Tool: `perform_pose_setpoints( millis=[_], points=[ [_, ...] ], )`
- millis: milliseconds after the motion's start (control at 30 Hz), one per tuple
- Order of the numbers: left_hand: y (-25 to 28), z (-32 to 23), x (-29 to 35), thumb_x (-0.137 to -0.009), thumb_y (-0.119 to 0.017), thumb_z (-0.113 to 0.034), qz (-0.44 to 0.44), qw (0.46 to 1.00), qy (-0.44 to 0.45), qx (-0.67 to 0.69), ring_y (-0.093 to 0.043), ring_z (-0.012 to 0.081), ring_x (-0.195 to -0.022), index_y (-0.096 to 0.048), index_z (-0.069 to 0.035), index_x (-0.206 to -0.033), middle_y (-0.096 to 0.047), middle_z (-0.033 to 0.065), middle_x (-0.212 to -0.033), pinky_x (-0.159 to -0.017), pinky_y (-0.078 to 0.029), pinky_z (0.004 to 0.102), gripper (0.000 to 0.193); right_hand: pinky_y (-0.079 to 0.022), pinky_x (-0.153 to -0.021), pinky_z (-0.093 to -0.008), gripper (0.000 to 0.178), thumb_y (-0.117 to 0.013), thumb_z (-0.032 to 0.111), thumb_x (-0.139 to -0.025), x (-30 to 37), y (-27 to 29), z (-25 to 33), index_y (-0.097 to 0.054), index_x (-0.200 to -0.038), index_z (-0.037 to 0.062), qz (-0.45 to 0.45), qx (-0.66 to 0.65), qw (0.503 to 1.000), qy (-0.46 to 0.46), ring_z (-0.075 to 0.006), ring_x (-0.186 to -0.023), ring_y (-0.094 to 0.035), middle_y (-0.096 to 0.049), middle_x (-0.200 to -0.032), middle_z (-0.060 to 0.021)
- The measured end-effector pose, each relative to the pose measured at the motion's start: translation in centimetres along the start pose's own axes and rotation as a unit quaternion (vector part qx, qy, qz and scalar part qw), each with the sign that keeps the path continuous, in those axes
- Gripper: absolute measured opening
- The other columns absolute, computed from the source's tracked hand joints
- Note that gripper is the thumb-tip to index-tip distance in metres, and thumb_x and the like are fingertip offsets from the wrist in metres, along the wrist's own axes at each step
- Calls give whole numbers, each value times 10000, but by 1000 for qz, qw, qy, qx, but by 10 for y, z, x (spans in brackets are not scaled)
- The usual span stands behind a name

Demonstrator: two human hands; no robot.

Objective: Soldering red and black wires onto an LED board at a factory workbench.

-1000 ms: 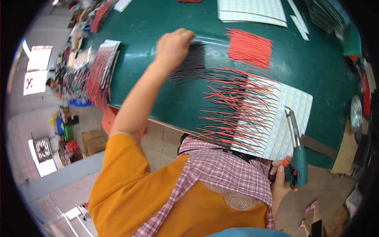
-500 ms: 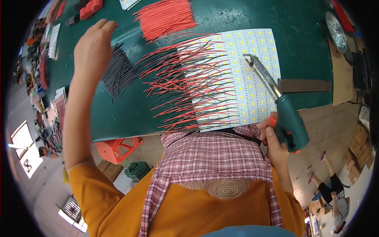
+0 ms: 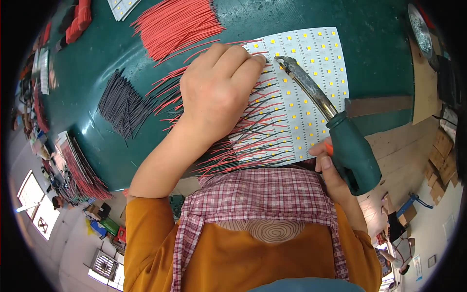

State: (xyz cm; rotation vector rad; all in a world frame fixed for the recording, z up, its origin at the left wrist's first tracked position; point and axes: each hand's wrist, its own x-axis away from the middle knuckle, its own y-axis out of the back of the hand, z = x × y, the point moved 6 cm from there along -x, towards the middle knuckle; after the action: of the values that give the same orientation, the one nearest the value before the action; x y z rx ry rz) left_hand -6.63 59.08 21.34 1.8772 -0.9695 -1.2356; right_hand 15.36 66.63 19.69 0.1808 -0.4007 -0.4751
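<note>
My right hand (image 3: 335, 168) grips a green soldering gun (image 3: 354, 151) with an orange trigger. Its long metal barrel reaches up and left over a white LED board (image 3: 318, 73) dotted with yellow LEDs, the tip close to my left fingertips. My left hand (image 3: 219, 87) is closed in a pinch above the board's left part; whatever lies between the fingers is too small or hidden to make out. Red and black wires (image 3: 262, 121) stick out leftward from the board in rows, partly covered by my left hand and forearm.
A pile of red wires (image 3: 177, 24) lies beyond my left hand, a pile of black wires (image 3: 124, 104) to its left. A flat brown bar (image 3: 379, 105) rests right of the board. At the far right stands a round metal dish (image 3: 420, 31). More bundled wires (image 3: 80, 168) hang at the left.
My left hand has swung right and down from beside the black wire pile to the board. The soldering gun's tip has shifted slightly left and up, toward those fingers.
</note>
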Motion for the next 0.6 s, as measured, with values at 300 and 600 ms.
perform_pose_setpoints(
  millis=[300,600],
  points=[
    [-7,-2,5,-648,-668,-92,-31,997,-38,-51,-596,160,-738,-679,-90,-816,-577,-7,-748,-554,-482,272,168,-439,-604,-228,166,-526,128,-927,-4,-3,11,-583,-1004,-7,31,26,999,29,-83,-661,-493,-586,-888,-57],
    [-6,-5,5,-627,-645,-116,-31,995,-61,-66,-592,156,-749,-661,-82,-845,-565,-13,-769,-565,-482,264,221,-439,-597,-221,128,-524,101,-927,-4,-3,14,-588,-988,9,29,56,997,34,-82,-653,-500,-592,-905,-56]
  ],
)
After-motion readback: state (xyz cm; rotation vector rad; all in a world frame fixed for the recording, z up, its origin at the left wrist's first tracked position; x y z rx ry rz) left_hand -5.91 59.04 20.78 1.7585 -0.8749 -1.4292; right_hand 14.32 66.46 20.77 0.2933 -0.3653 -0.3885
